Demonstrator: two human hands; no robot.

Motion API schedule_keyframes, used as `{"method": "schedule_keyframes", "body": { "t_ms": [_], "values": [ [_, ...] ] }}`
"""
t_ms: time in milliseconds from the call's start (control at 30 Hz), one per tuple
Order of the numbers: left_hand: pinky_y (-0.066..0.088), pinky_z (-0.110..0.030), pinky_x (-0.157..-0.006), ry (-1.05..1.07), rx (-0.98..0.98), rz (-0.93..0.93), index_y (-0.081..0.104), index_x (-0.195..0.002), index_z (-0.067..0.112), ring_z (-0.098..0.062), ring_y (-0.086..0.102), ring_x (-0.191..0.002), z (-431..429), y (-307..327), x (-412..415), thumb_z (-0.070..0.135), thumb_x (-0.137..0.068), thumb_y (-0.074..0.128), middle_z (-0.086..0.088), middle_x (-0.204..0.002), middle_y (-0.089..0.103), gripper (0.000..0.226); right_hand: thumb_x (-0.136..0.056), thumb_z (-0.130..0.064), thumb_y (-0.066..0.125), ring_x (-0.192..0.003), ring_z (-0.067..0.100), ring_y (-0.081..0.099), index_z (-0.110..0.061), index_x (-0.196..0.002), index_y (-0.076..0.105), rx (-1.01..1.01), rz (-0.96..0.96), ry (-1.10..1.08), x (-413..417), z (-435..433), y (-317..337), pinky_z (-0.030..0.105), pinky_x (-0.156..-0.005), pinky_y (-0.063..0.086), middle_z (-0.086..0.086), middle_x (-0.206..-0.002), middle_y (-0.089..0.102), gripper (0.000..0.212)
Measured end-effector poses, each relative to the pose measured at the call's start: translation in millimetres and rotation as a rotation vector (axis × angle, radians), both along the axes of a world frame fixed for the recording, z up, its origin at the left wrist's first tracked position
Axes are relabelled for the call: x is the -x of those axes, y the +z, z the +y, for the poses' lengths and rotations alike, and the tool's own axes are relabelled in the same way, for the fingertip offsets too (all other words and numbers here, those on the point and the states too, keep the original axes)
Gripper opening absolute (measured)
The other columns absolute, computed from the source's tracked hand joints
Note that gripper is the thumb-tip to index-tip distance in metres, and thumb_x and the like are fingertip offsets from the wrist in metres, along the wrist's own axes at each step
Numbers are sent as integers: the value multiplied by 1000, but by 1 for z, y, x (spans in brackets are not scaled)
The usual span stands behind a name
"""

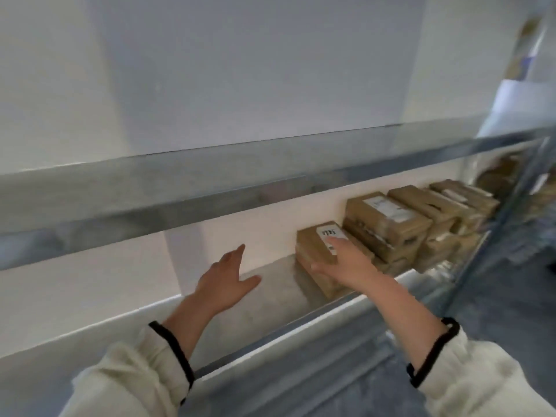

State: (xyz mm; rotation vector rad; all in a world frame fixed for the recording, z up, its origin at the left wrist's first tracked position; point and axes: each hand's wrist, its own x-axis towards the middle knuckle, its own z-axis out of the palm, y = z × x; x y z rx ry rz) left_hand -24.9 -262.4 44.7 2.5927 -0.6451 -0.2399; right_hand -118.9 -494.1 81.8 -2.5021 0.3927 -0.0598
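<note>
Right now my right grip (346, 263) lies spread on the nearest cardboard box (313, 251), fingers flat across its labelled top and thumb along its near edge, at the left end of the row of boxes (388, 224) on the metal shelf (276, 284). My left grip (224, 281) hangs spread and empty above the shelf just beside it. Small and stiff, the box is probably light but slick on the label, so I'd clasp its two long sides.

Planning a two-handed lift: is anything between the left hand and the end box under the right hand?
Nothing visible. Only bare shelf lies between the left hand and the cardboard box; the right hand rests on its top.
</note>
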Motion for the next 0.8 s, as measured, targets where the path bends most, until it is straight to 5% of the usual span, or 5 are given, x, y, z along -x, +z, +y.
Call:
{"method": "schedule_keyframes", "body": {
  "t_ms": [200, 300, 567, 700, 800],
  "values": [
    [31, -37, -109, -245, -18, 11, 8, -152, 27, -24, 30, -139, -96, -9, -27, 57, -89, 49, -3, -157, 21, 82, -82, -31, 70, -106, 9, 55, -27, -119, 51, -59, -4, -263, 30, -73, -8, 16, -81, 39, -17, -112, 57, 41],
    [32, -38, -108, -278, -18, 57, 9, -152, 25, -25, 31, -139, -125, -22, -35, 56, -89, 49, -4, -156, 23, 81, -81, -42, 69, -122, 18, 48, -12, -141, 38, -57, 25, -379, 31, -99, -20, 22, -90, 36, 0, -137, 48, 74],
    [37, -47, -105, -358, -164, 42, -3, -151, 28, -32, 36, -135, -205, -46, -55, 63, -87, 46, -4, -159, 13, 88, -79, -51, 66, -124, 19, 47, -18, -138, 42, -53, 124, -348, -19, -148, -42, 38, -102, 42, -2, -134, 49, 72],
    [31, -45, -111, -191, -73, 285, -9, -152, 22, -31, 29, -140, -234, -62, -75, 61, -86, 51, -7, -158, 16, 96, -85, -39, 65, -130, 21, 40, -11, -140, 37, -94, 180, -266, -55, -174, -60, 34, -106, 35, 4, -141, 42, 69],
    [35, -40, -109, -38, 237, 552, -8, -150, 25, -26, 38, -134, -246, -79, -86, 47, -84, 66, -3, -150, 35, 102, -84, -39, 66, -129, 20, 41, -13, -141, 37, -135, 224, -191, -78, -194, -75, 35, -107, 36, 4, -142, 43, 68]
  ]
}}
